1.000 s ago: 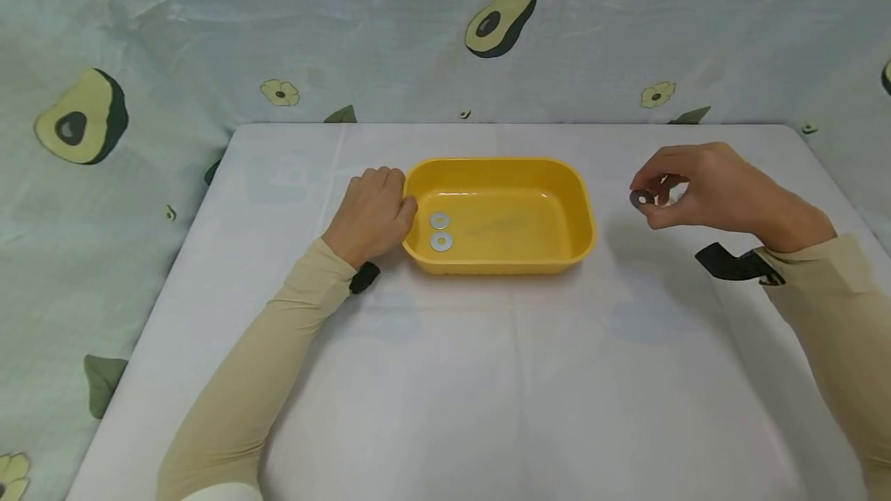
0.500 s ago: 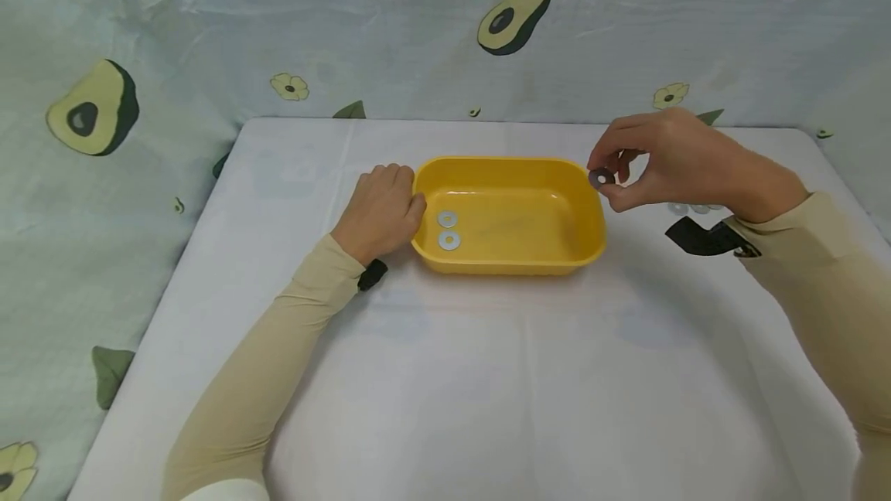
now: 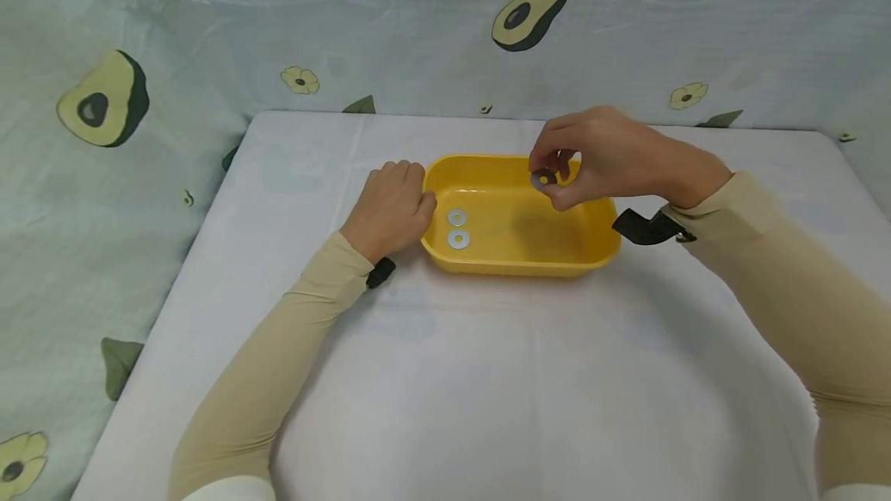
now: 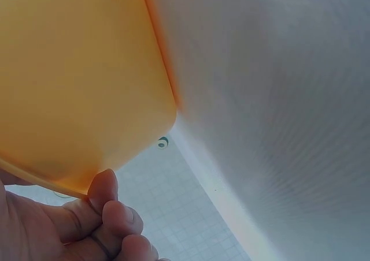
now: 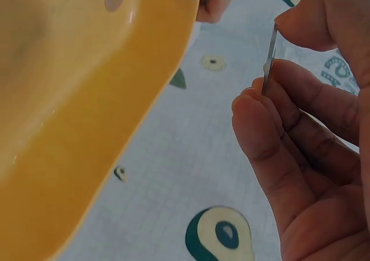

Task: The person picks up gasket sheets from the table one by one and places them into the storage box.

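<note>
A yellow rectangular tray (image 3: 515, 267) stands on the white table. My left hand (image 3: 393, 206) grips its left rim, the thumb over the edge; the left wrist view shows the curled fingers (image 4: 104, 186) under that rim. Above the tray's right half, my right hand (image 3: 599, 157) pinches a metal washer (image 3: 544, 179) between thumb and fingers. Seen edge-on in the right wrist view, the washer (image 5: 269, 59) is thin and flat. Two more washers lie flat at the left of the tray floor, a nearer washer (image 3: 458, 239) and a farther washer (image 3: 456, 217).
The white tabletop (image 3: 445, 393) stretches in front of the tray. Behind and to the left hangs a pale cloth (image 3: 411, 29) printed with avocados. The right forearm (image 3: 780, 269) crosses over the table's right side.
My right hand has carried the washer leftward from beside the tray to over its right half. Its forearm now covers the loose washers glimpsed at the right. The left hand keeps its grip.
</note>
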`<state>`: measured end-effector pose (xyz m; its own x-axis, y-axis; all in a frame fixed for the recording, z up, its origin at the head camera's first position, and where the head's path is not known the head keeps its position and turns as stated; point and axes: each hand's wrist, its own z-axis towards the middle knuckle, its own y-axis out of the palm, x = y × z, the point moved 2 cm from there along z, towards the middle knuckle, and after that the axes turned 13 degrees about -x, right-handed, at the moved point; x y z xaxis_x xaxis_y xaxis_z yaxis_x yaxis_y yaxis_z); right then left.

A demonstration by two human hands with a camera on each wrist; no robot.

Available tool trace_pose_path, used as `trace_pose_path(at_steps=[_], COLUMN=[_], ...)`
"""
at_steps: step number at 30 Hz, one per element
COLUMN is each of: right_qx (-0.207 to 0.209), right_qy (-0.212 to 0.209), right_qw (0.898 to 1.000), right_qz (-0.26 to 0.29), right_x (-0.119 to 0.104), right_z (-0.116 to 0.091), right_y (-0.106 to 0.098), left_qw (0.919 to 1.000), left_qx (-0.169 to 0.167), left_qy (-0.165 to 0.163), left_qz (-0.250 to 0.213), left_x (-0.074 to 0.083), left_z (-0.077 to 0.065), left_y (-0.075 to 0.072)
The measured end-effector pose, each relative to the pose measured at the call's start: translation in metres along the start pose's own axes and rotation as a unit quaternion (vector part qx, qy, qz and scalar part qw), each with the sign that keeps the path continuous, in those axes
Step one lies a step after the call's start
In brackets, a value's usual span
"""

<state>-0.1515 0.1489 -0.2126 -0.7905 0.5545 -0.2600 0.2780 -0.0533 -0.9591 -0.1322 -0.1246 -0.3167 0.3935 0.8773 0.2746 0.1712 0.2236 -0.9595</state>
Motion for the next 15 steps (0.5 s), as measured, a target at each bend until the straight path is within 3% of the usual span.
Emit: trace_pose_path(at_steps=[7,15], right_qx=[-0.021,-0.067], right_qy=[-0.036,-0.032], right_qw=[0.999,0.995], right_qz=[0.023,0.069], right_x=[0.001,0.004], right_z=[0.025,0.049], right_y=[0.014,0.035], left_qw=[1.0,0.9999], left_qx=[0.004,0.01], left_qy=[0.0,0.001], left_qz=[0.006,0.009], left_x=[0.0,-0.001], left_z=[0.001,0.0], left_y=[0.001,0.001])
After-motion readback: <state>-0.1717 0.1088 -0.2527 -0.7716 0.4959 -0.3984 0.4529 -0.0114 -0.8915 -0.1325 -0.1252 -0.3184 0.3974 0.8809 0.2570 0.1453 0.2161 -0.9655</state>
